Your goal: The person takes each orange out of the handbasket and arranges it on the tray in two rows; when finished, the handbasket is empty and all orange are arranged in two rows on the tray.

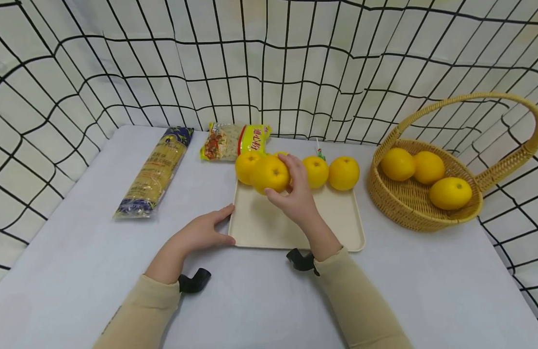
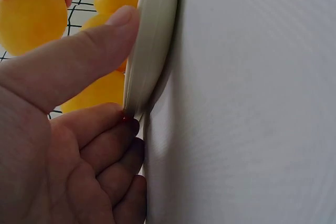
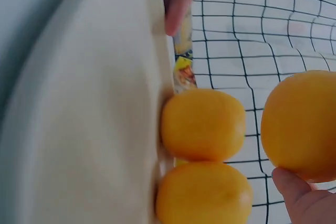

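Observation:
My right hand (image 1: 297,194) grips an orange (image 1: 270,174) between thumb and fingers, above the back left part of a cream tray (image 1: 269,228). In the right wrist view the held orange (image 3: 304,127) is raised off the tray, apart from two oranges lying there. A row of several oranges (image 1: 344,173) stands along the tray's back edge; the held orange and right hand partly hide some. At the tray's left edge, my left hand (image 1: 201,231) touches the rim. The left wrist view shows its thumb (image 2: 100,48) against the rim, with the other fingers bent beside it.
A wicker basket (image 1: 404,208) with a tall handle stands at the right, holding three oranges (image 1: 450,193). Behind the tray lies a yellow food packet (image 1: 234,141). A long pack of noodles (image 1: 157,169) lies at the left. Black netting (image 1: 286,77) surrounds the white table.

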The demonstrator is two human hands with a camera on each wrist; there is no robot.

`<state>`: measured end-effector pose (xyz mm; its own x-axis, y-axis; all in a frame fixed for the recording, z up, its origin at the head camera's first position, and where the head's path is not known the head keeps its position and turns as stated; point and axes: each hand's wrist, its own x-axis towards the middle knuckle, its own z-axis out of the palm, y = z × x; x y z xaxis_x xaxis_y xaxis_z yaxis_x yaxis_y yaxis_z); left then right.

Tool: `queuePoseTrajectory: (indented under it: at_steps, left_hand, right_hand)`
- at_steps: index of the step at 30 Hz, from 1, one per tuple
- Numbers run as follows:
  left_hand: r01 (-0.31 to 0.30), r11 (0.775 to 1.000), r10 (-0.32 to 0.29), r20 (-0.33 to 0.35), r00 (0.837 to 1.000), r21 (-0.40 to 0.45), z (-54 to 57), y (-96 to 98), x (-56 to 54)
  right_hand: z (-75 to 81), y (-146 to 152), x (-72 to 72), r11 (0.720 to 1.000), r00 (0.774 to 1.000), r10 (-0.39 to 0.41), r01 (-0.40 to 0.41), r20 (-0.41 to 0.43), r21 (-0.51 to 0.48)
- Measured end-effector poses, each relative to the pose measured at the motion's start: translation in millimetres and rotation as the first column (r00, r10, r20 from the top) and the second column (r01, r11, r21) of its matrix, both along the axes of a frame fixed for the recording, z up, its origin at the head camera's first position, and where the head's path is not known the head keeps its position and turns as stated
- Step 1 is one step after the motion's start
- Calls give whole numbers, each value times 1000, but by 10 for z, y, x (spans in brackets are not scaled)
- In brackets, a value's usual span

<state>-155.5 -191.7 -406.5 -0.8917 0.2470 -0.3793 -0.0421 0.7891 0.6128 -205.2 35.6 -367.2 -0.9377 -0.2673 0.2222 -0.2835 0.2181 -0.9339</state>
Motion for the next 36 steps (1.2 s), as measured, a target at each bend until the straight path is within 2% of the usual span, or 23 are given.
queuePoseTrajectory:
  at_steps: [7, 12, 18, 26, 31, 36]
  left_hand:
    - [1, 1000, -1, -4, 1000, 24, -36, -25, 4]
    - [7, 1000, -7, -15, 1000, 21, -72, -28, 14]
    - [7, 1000, -7, -17, 1000, 30, -50, -22, 35]
    - [18, 999, -18, -18, 1000, 27, -10, -11, 40]
    - [19, 1000, -18, -30, 999, 23, 18, -1, 16]
    - [3, 1000, -3, -17, 1000, 16, 33, -3, 4]
  right_hand:
    - [-118, -153, 46, 993, 997, 74, -74, 5, 93]
    - [-178, -207, 58, 985, 997, 74, -76, 16, 156]
    - [-209, -259, 60, 972, 998, 65, -64, 2, 226]
    - [-250, -294, 40, 963, 993, 56, -81, 103, 259]
    - [-250, -294, 1, 956, 991, 54, -87, 126, 279]
    - [-286, -300, -28, 945, 985, 95, -135, 143, 298]
